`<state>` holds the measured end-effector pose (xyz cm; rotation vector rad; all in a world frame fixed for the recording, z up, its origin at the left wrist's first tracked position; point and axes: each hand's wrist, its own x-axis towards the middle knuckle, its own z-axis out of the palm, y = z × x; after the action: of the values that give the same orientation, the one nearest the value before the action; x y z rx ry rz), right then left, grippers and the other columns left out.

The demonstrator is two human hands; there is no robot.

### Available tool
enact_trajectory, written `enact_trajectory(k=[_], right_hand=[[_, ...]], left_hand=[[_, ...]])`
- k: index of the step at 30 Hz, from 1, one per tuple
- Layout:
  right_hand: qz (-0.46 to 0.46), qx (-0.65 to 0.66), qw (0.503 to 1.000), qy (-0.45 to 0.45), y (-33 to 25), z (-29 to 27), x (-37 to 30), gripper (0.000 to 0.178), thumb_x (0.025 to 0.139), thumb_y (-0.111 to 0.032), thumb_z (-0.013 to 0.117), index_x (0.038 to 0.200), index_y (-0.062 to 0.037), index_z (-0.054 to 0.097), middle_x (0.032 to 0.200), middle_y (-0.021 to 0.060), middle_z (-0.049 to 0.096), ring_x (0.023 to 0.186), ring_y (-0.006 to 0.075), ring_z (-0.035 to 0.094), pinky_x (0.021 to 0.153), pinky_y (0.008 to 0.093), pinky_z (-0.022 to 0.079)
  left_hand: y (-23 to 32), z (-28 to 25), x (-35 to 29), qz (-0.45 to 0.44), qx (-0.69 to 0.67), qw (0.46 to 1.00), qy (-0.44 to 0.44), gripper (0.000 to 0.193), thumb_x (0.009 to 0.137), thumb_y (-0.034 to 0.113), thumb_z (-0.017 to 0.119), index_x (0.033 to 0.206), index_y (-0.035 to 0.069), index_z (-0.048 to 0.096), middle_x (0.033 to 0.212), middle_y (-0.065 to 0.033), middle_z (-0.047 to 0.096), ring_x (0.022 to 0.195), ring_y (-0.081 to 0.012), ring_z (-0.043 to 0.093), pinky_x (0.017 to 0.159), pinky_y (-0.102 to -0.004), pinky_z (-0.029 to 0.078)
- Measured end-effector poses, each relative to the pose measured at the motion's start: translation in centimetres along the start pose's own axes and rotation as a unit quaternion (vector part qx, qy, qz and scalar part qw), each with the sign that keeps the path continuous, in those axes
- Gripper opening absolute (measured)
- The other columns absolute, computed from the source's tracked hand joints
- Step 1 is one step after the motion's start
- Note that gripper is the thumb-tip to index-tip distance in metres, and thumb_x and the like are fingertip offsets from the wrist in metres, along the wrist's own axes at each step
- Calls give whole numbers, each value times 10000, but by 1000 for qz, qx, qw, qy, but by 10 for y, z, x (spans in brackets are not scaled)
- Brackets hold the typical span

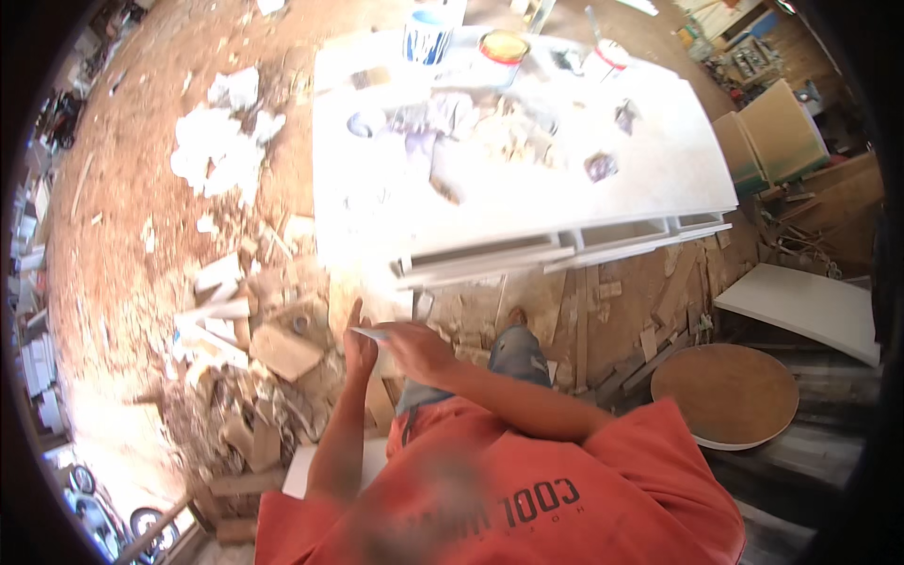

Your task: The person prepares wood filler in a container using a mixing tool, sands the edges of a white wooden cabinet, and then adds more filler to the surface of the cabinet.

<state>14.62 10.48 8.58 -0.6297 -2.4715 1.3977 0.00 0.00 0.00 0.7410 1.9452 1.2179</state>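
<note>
My hands meet in front of my body, just below the near edge of a white cabinet (pixel 527 202) that lies flat. A thin pale flat piece (pixel 371 333) shows between them, too small to name for certain. My right hand (pixel 419 350), fingers closed, appears to grip it. Beside it my left hand (pixel 360 347) has a finger stretched upward, touching or nearly touching that piece; its other fingers are partly hidden. On the cabinet lie crumpled cloths (pixel 443 118) and a small dark packet-like item (pixel 600 167).
Along the cabinet's far side stand a blue-and-white bucket (pixel 427 42), a yellow-topped can (pixel 504 47) and a red-and-white can (pixel 607 61). Wood scraps (pixel 287 350) litter the ground at left. A round brown board (pixel 725 395) and a white panel (pixel 800 311) lie at right.
</note>
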Motion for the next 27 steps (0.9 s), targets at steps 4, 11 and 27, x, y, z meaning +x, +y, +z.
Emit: enact_trajectory(k=[4, 11, 27], right_hand=[[213, 41, 946, 240, 20, -106, -33, 442, 983, -298, 579, 1255, 45, 514, 1133, 267, 618, 1093, 401, 605, 954, 453, 448], [164, -6, 887, 432, 105, -276, 27, 525, 949, -353, 621, 1235, 66, 488, 1118, 273, 620, 1068, 399, 605, 928, 441, 454], [467, -268, 691, 482, 328, -532, 267, 656, 813, -586, 675, 1159, -31, 634, 1266, 171, 551, 1197, 362, 493, 957, 538, 412]], left_hand=[[45, 49, 18, 104, -16, 994, 23, 554, 1063, 320, 397, 1442, -84, 395, 1402, -262, 508, 1279, -286, 507, 1060, -355, 377], [93, 60, 32, 68, 12, 998, -10, 455, 1063, 317, 393, 1288, -42, 558, 1194, -243, 630, 1130, -290, 580, 990, -383, 425], [113, 58, -17, -146, 60, 963, 216, 433, 1055, 323, 402, 1282, -11, 559, 1227, -145, 612, 1162, -269, 563, 1022, -387, 412]])
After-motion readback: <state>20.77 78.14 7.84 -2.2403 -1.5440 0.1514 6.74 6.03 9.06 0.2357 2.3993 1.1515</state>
